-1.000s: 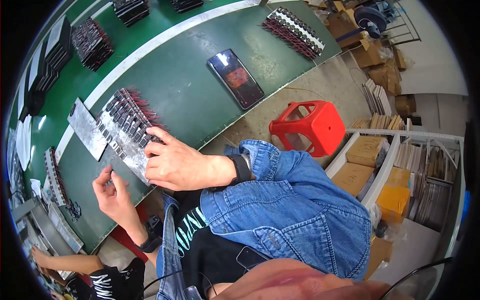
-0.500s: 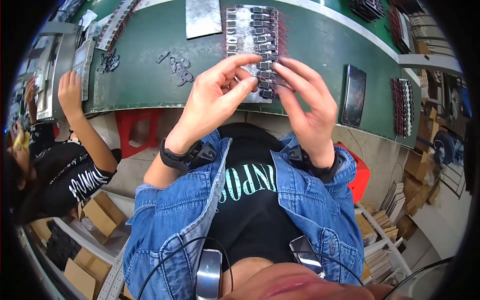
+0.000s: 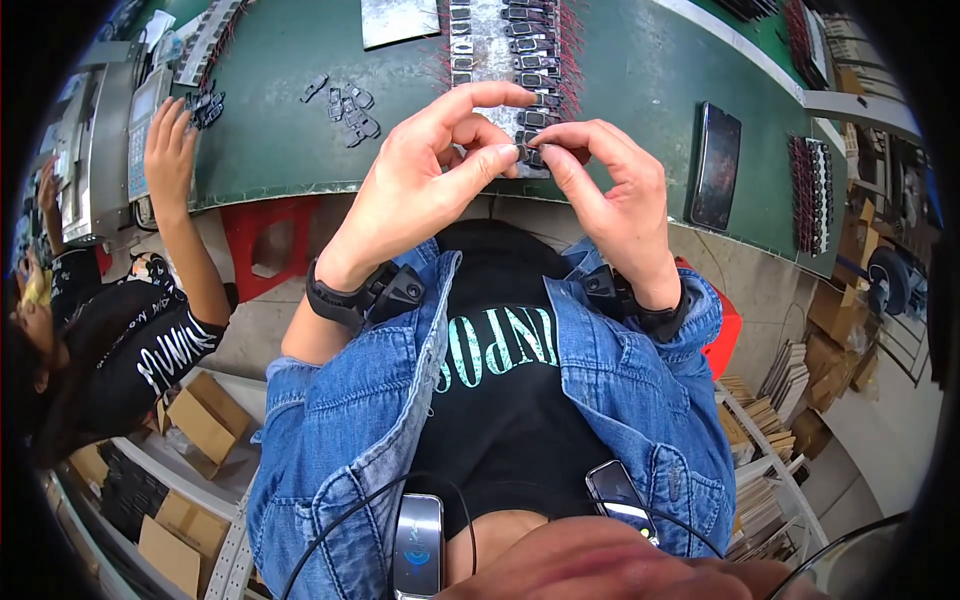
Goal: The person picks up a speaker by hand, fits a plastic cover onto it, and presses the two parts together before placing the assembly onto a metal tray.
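Observation:
A silver metal plate [image 3: 488,38] lies on the bench in front of me, with rows of small black rectangular parts [image 3: 530,62] along its two sides and thin red wires fanning outward. My left hand [image 3: 440,165] reaches over the plate's near end. Its index finger arches out; the thumb and curled fingers close beside the lowest parts, and what they hold is hidden. On the other side, my right hand [image 3: 612,180] pinches thumb and index finger on a small black part at the near end of the right row. Both thumb tips nearly meet there.
Loose black parts [image 3: 355,112] lie on the green bench [image 3: 400,82] to the left. A phone [image 3: 716,165] and another wired strip [image 3: 815,195] lie right. Another person's hand [image 3: 170,155] is by a grey device at far left. A red stool [image 3: 265,240] stands under the bench.
The right hand's fingers, apart before, are now pinched together at the lowest parts. My left hand stays nearly in place. The other person's hand has moved right; the bench sits slightly higher in view.

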A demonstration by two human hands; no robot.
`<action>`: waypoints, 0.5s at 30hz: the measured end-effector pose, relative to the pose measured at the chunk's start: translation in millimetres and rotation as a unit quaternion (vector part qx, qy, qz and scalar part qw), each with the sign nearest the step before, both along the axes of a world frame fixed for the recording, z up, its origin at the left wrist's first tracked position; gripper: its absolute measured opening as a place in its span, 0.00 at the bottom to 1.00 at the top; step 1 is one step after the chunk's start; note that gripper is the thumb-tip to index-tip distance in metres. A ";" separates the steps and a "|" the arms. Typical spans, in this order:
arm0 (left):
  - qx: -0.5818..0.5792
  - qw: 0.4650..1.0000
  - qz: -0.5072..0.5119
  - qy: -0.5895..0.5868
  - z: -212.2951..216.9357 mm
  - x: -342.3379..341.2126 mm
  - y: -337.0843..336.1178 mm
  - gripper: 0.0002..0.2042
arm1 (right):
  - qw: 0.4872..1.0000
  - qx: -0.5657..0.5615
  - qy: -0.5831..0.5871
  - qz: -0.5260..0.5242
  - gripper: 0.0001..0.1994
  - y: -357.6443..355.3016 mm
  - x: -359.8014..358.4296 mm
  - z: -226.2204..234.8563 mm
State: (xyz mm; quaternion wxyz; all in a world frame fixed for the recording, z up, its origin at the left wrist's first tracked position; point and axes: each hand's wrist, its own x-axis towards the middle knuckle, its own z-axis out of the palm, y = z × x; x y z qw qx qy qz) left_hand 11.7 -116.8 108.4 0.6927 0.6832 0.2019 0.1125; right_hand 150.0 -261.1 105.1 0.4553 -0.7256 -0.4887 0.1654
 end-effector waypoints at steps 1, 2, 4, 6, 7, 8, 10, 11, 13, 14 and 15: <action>0.010 1.000 0.001 -0.010 -2.6 -1.1 0.0 0.19 | 0.999 -0.006 0.052 0.000 0.07 -0.2 -0.8 0.7; 0.021 1.000 0.003 -0.020 -4.8 -2.7 0.2 0.19 | 0.994 -0.012 0.105 0.002 0.07 -0.1 -1.8 1.6; 0.039 0.999 -0.001 -0.025 -7.9 -2.2 -2.5 0.20 | 0.987 -0.014 0.161 0.018 0.07 1.4 -4.8 3.7; 0.079 0.996 -0.020 -0.033 -7.4 -0.6 -1.1 0.21 | 0.963 -0.030 0.267 0.001 0.07 -3.6 -5.9 7.3; 0.089 0.996 -0.005 -0.025 -5.9 -0.1 -0.8 0.21 | 0.947 -0.040 0.319 -0.001 0.07 -4.3 -5.9 7.0; 0.114 0.993 -0.028 -0.028 -4.3 1.2 -0.7 0.21 | 0.945 -0.036 0.326 0.018 0.07 -4.3 -3.7 5.1; 0.140 0.989 -0.043 -0.024 -5.6 -6.9 2.1 0.20 | 0.921 -0.067 0.383 0.021 0.08 -10.6 3.8 -0.9; 0.160 0.986 -0.007 -0.036 -9.1 -11.0 3.0 0.19 | 0.920 -0.070 0.385 0.031 0.08 -10.2 5.6 -1.6; 0.200 0.976 0.060 -0.060 -19.1 -18.5 5.0 0.16 | 0.929 -0.044 0.368 0.013 0.08 -7.6 8.3 -1.6; 0.198 0.977 0.061 -0.059 -28.8 -24.2 14.4 0.16 | 0.933 -0.030 0.358 -0.003 0.08 -6.6 10.0 -1.5; 0.358 0.926 0.108 -0.052 -41.3 -34.7 31.7 0.14 | 0.933 -0.032 0.358 -0.004 0.08 -5.5 11.9 -1.4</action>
